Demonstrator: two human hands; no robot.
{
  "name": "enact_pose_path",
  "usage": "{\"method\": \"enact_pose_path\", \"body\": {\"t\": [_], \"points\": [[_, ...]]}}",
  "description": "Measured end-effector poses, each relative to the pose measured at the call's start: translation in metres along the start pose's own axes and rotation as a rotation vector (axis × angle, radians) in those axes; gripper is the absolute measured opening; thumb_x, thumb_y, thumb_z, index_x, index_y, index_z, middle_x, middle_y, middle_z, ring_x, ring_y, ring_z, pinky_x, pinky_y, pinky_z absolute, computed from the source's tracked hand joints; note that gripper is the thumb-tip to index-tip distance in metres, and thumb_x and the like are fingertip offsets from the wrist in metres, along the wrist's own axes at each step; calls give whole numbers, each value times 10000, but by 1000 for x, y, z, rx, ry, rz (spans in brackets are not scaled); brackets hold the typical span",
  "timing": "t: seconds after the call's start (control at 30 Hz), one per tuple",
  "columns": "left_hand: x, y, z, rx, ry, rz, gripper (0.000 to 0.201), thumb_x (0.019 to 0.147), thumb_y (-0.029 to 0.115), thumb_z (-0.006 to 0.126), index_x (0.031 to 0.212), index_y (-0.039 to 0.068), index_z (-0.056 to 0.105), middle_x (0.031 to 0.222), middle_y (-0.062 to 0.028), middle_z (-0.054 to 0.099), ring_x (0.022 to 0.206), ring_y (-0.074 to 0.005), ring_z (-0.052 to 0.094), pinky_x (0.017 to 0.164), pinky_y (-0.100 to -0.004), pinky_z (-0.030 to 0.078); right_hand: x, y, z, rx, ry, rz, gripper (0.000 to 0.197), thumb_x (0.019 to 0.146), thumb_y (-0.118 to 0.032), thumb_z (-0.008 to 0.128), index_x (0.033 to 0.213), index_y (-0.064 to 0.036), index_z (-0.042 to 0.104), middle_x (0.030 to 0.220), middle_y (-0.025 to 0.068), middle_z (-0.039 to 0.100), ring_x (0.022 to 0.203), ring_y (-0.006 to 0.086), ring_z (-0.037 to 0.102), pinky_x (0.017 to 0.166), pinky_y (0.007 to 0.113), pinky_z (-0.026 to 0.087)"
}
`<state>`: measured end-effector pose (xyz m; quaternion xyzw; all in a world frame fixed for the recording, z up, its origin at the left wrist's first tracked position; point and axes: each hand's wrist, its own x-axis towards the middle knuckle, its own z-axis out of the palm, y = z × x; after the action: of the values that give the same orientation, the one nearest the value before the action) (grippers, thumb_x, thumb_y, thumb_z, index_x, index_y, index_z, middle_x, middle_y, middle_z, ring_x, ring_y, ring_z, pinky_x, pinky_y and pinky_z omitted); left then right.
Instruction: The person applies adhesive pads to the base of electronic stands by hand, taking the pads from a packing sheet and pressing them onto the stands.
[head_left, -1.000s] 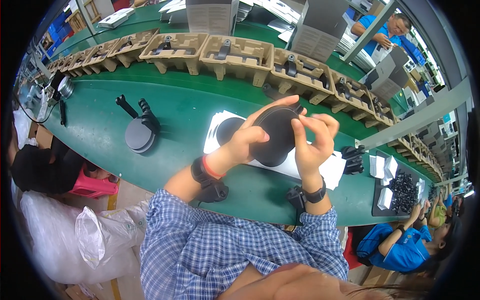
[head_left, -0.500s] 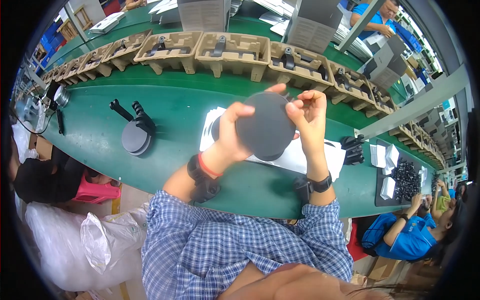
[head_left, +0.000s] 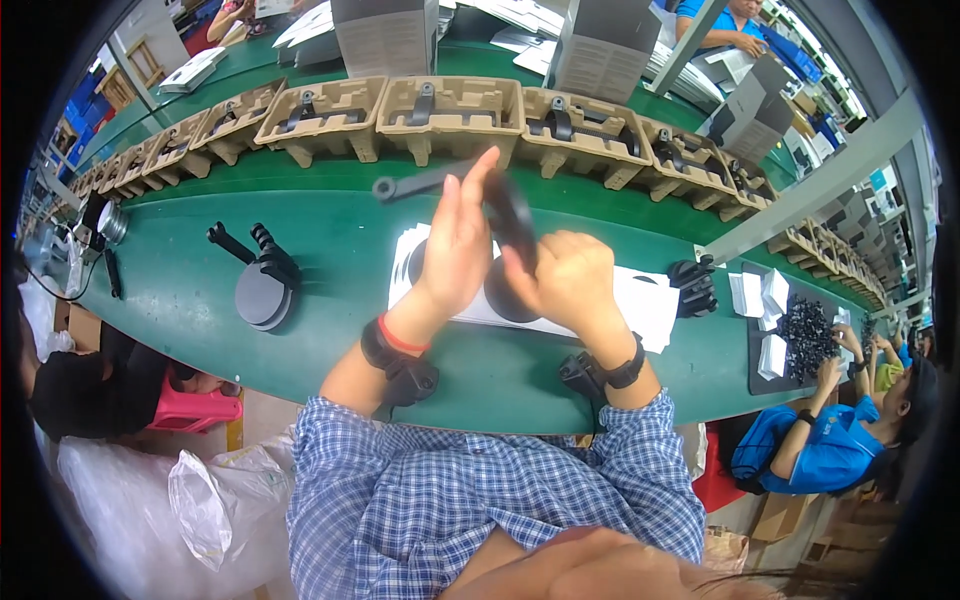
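Head view: matte-black, disc-shaped piece up in the air between left grip and right grip, above the long green counter with its white flat sheets. Turned nearly edge-on and blurred; half a second ago, broad round face toward the camera. Now visible too, out to the left past the fingers: slim dark-grey arm with a ringed end, seemingly part of the same piece, though impossible to be sure with the joint hidden. Judged from this: a rotation in mid-air, another side brought round, no setting-down.

Right grip: shifted from loosely spread near the upper rim to the lower rim; now curled narrow around the edge, thumb in front. Left grip: fingers straight, upright and close together alongside the disc, apparently touching; cannot tell whether pinching or merely steadying.

Lower, on the sheets: dark round shapes. Well apart to the left: dark-grey round base with black jointed arms. Just beside the sheets on the right: cluster of black parts. Beyond: row of brown moulded-pulp trays, black curved parts inside.
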<state>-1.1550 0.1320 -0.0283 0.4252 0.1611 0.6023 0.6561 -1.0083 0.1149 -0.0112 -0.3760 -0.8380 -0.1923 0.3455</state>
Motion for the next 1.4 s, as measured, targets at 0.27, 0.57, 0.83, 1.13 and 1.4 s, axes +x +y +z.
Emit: {"method": "enact_pose_path", "body": {"t": [0.27, 0.57, 0.83, 1.13, 1.4], "points": [[-4, 42, -58, 584, -74, -46, 309, 939, 211, 554, 1157, 2, 621, 1135, -105, 647, 1087, -190, 581, 956, -294, 420, 69, 80, 41, -5, -185, 367, 616, 922, -459, 442, 558, 8, 611, 594, 226, 584, 588, 415, 597, 553, 485, 468], [-39, 19, -150, 555, 387, 157, 191, 927, 110, 524, 966, -42, 632, 931, -93, 663, 896, -149, 616, 834, -261, 454, 106, 148, 153, -124, -589, 543, 618, 879, -550, 439, 850, 17, 684, 893, 225, 664, 881, 397, 631, 784, 467, 495], [-46, 27, -142, 518, 383, 134, 172, 927, 110, 530, 943, -31, 626, 899, -74, 658, 881, -134, 609, 824, -256, 454, 100, 155, 155, -234, -294, 200, 410, 820, -358, 638, 1115, -73, 639, 1063, 99, 608, 1030, 304, 536, 836, 445, 461], [-50, 18, -126, 932, 126, 174, 139, 865, 92, 608, 951, -10, 645, 901, -83, 659, 860, -161, 614, 797, -265, 460, 61, 146, 135, -288, -440, 205, 397, 904, -474, 488, 1180, -231, 637, 1281, 146, 518, 1164, 375, 457, 972, 526, 332], [-56, -6, -127, 1629, -395, 285, 763, 724, 537, 693, 1304, 77, 506, 1426, -156, 404, 1341, -321, 346, 1119, -438, 247, 21, 27, 71, 471, -724, -2, 203, 837, -245, 651, 894, -50, 653, 953, 107, 590, 951, 276, 520, 839, 355, 431]]}}
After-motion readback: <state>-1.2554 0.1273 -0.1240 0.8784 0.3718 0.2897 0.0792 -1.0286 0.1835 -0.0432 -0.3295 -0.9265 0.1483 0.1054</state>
